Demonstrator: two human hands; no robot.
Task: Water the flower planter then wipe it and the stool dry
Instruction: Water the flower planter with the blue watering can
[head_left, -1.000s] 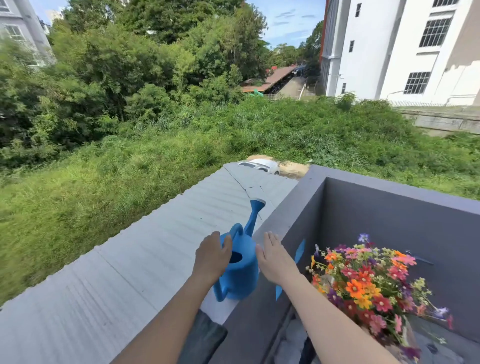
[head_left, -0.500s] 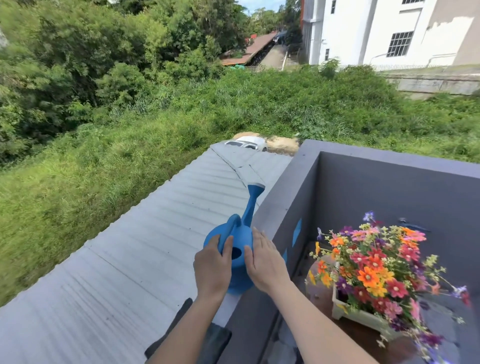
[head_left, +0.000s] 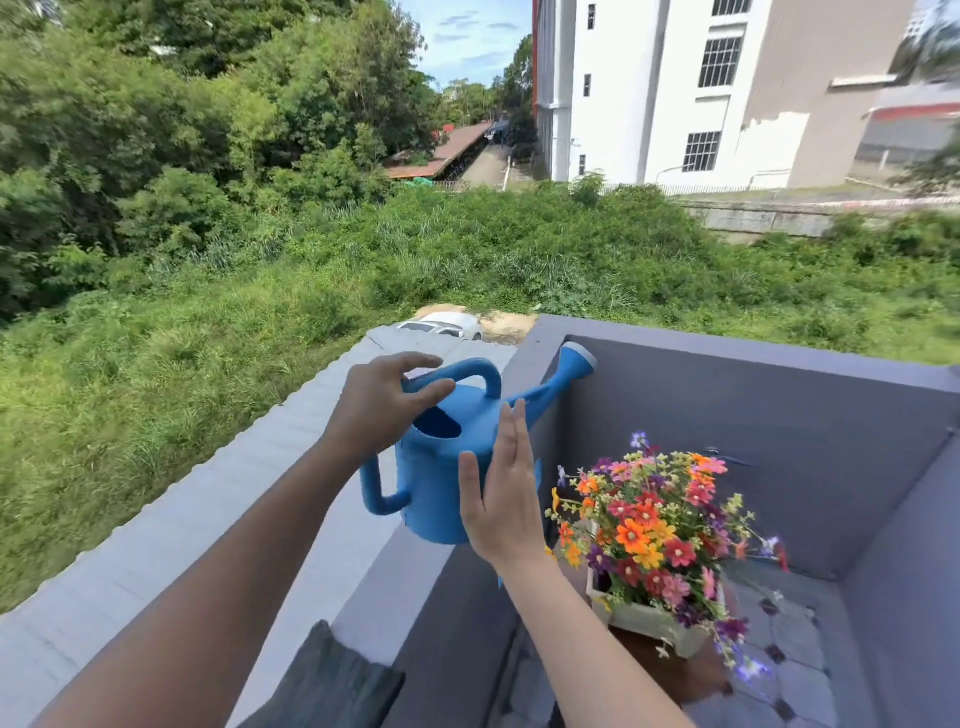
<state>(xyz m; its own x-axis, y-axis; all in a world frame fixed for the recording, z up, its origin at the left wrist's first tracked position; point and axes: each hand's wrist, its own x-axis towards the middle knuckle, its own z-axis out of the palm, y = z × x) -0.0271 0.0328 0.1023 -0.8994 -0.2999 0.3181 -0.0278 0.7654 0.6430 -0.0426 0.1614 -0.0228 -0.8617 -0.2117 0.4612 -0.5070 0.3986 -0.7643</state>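
Flower planter (head_left: 655, 621): whitish box, mixed blooms. Blue watering can (head_left: 447, 467) between spread left hand (head_left: 382, 410) and flat right hand (head_left: 503, 499); neither grip closed.

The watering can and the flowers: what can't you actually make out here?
- Head view: whether the watering can holds water; its opening shows only dark blue.
- Its far side, covered by the right hand.
- The stool: mostly hidden under the planter and flowers.
- The grey cloth on the wall: cut off by the left forearm and bottom edge.
- The left hand: motion-blurred, so its grip is unclear.
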